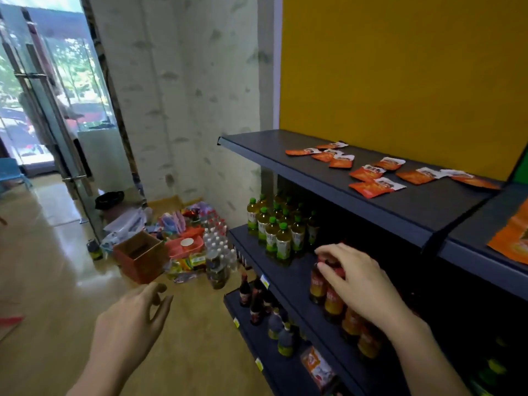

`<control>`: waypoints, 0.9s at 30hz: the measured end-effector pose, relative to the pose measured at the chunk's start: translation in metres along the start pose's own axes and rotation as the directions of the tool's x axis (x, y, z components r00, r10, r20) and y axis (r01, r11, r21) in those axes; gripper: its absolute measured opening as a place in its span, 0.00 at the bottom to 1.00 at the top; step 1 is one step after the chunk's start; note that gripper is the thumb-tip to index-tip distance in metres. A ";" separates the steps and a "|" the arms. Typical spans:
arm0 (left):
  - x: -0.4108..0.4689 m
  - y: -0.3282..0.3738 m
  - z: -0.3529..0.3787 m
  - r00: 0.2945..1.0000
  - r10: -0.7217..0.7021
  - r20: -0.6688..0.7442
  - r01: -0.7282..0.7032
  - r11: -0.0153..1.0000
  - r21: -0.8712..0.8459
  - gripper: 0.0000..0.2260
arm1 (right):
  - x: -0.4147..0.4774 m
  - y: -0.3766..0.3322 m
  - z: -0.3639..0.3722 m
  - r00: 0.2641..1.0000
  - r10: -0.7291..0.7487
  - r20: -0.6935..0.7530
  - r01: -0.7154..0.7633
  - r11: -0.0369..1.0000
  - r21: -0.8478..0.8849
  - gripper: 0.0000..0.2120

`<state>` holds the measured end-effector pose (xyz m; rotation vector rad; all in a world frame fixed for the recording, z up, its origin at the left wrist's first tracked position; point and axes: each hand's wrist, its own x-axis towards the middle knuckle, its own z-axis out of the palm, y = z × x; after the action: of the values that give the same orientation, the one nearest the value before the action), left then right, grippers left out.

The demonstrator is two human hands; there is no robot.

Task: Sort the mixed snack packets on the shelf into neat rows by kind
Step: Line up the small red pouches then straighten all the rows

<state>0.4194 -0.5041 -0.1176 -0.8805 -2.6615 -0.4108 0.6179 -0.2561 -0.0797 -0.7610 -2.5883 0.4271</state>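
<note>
1. The right hand point(357, 284), at centre right of the frame, reaches into the middle tier of the rack. Its fingers are curled together over the top of a red-capped amber bottle point(320, 284), gripping it at the cap.
2. The left hand point(134, 318), lower left of centre, hovers over the glossy tan floor point(51, 281) with its fingers loosely spread and slightly bent. It holds and touches nothing.
3. The flat orange-and-white snack packets point(368, 188) lie scattered on the dark grey metal top shelf point(257, 150) in the upper right, well apart from both hands.
4. The packets form loose clusters, some overlapping or touching. Each lies flat, its long axis roughly left to right across the frame and a little tilted, with the white end mostly toward the right.
5. A larger orange packet point(511, 238) lies at the right edge on the adjoining shelf section.
6. The middle tier also carries green-capped bottles of yellow drink point(271, 232), standing upright in rows to the left of the right hand.
7. Dark bottles point(251, 298) stand on the tier below.
8. An open brown cardboard box point(140, 255) sits on the floor at centre left. Its inside is in shadow, so its contents cannot be told.
9. Beside the box are shrink-wrapped clear water bottles point(217, 241).
</note>
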 end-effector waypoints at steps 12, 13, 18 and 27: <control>0.208 0.114 0.059 0.795 0.574 -0.197 -0.602 0.786 -0.141 0.17 | 0.130 0.055 -0.060 0.762 0.579 -0.291 -0.631 0.765 -0.129 0.17; 0.220 0.129 0.063 0.781 0.586 -0.218 -0.621 0.766 -0.167 0.17 | 0.137 0.061 -0.058 0.743 0.605 -0.285 -0.659 0.736 -0.156 0.19; 0.283 0.198 0.077 0.726 0.634 -0.267 -0.685 0.697 -0.210 0.15 | 0.165 0.079 -0.057 0.664 0.678 -0.315 -0.745 0.635 -0.204 0.31; 0.412 0.274 0.112 0.818 0.572 -0.062 -0.569 0.788 -0.234 0.19 | 0.181 0.084 -0.052 0.637 0.695 -0.333 -0.770 0.554 -0.315 0.30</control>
<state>0.2508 -0.0362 -0.0187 -1.6999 -2.2136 -0.5768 0.5405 -0.0764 -0.0142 -1.9849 -2.0775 -0.0232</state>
